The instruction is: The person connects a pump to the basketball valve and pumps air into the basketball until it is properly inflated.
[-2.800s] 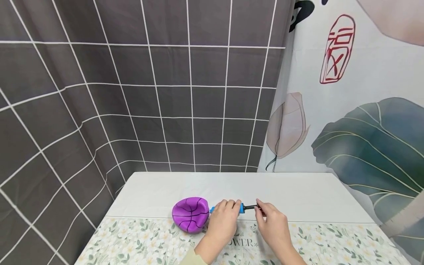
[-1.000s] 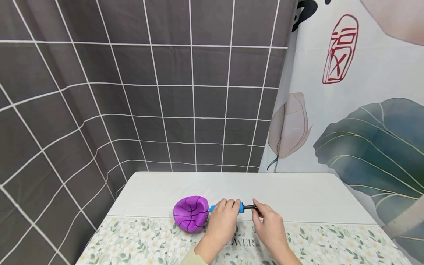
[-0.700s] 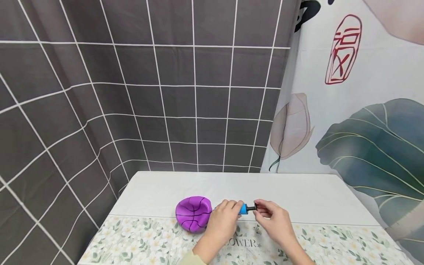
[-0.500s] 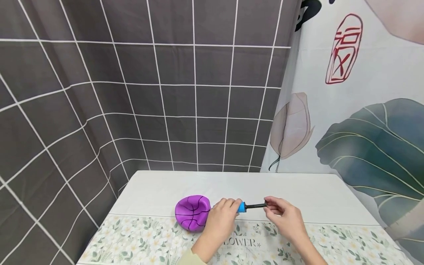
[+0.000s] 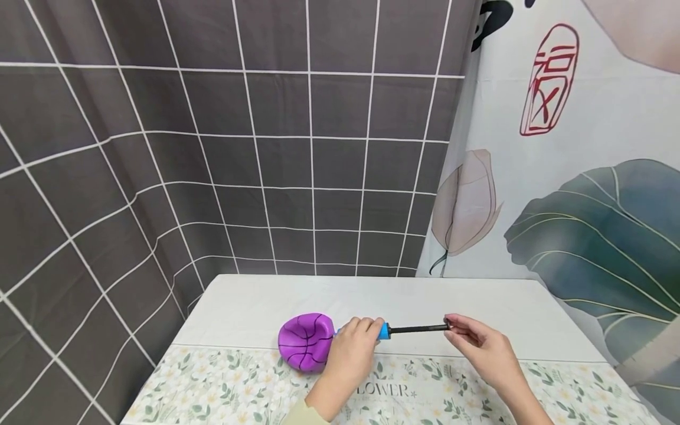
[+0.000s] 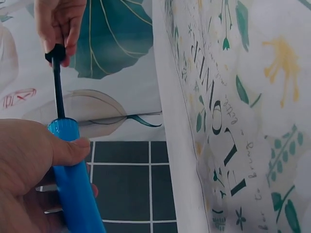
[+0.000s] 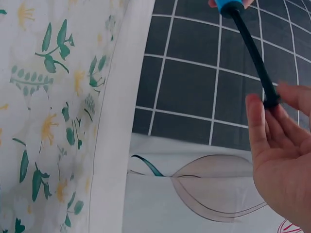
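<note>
In the head view a purple ball [image 5: 305, 343] with black basketball lines, its top dented in, sits at the left of the hands. My left hand [image 5: 352, 348] grips the blue barrel of a hand pump [image 6: 77, 194], whose left end points at the ball; whether its tip is in the ball is hidden. The pump's black rod [image 5: 419, 329] stands far out of the barrel to the right. My right hand [image 5: 483, 348] pinches the black knob at the rod's end, as the right wrist view also shows, with the fingertips [image 7: 255, 104] around it.
The table [image 5: 255, 295] has a white back part and a flower-printed cloth [image 5: 212, 383] with lettering in front. Behind it hangs a dark grey checked curtain [image 5: 276, 165], and at the right a white curtain [image 5: 510, 206] with leaf prints.
The rod was pushed mostly into the barrel about 0.7 seconds ago. Since then my right hand has drawn it out to the right. The left hand and the ball stay nearly in place.
</note>
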`<control>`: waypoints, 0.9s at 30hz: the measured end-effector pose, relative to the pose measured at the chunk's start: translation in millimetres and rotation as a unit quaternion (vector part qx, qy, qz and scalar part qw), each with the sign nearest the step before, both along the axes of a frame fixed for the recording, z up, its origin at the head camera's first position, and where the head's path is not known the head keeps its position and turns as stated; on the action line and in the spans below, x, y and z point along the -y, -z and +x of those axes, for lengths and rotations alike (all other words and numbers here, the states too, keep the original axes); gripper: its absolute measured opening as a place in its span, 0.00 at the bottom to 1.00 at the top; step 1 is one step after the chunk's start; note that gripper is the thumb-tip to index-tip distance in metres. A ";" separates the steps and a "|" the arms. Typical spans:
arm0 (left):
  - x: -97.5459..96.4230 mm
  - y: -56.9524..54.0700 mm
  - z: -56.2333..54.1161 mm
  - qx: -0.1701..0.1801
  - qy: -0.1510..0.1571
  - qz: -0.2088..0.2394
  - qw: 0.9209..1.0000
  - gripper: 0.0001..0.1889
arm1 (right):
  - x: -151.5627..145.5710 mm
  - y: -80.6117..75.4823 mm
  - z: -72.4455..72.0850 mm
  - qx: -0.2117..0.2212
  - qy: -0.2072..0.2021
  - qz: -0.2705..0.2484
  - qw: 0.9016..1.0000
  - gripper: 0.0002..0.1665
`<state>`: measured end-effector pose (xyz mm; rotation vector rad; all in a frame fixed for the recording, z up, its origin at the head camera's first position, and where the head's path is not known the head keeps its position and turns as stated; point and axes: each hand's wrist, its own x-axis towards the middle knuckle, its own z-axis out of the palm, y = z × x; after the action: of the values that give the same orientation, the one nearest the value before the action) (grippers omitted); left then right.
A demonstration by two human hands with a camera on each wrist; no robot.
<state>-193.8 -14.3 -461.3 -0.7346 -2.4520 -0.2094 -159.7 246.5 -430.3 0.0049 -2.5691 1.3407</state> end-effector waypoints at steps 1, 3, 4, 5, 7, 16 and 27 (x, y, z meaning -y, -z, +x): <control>0.4 -0.2 0.0 -0.003 -0.002 -0.003 1.000 0.24 | 1.3 0.5 -0.4 0.001 -0.005 0.002 1.000 0.25; 0.6 -1.1 -0.3 -0.007 -0.005 -0.013 1.000 0.23 | 5.5 2.2 -2.1 -0.002 -0.017 0.001 1.000 0.24; 0.4 -1.7 -0.4 -0.009 -0.004 -0.018 1.000 0.22 | 8.6 3.3 -2.8 -0.008 -0.024 -0.001 1.000 0.23; 0.2 -2.2 -0.3 -0.009 -0.004 -0.024 1.000 0.22 | 12.2 4.6 -3.8 -0.018 -0.033 -0.001 0.999 0.22; -0.6 -2.8 0.4 -0.005 -0.003 -0.033 0.999 0.21 | 21.1 8.0 -5.8 -0.035 -0.049 -0.004 0.998 0.21; -3.9 -0.3 5.8 0.003 -0.005 -0.049 0.999 0.22 | 62.5 22.6 -14.5 -0.017 -0.076 -0.041 0.996 0.18; 1.9 3.1 1.2 -0.018 0.005 -0.016 1.000 0.23 | 51.3 16.6 -12.9 -0.004 -0.062 -0.031 0.998 0.18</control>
<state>-192.6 -16.2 -464.5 -0.7593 -2.4236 -0.1600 -172.6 195.2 -446.9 0.1607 -2.5559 1.4607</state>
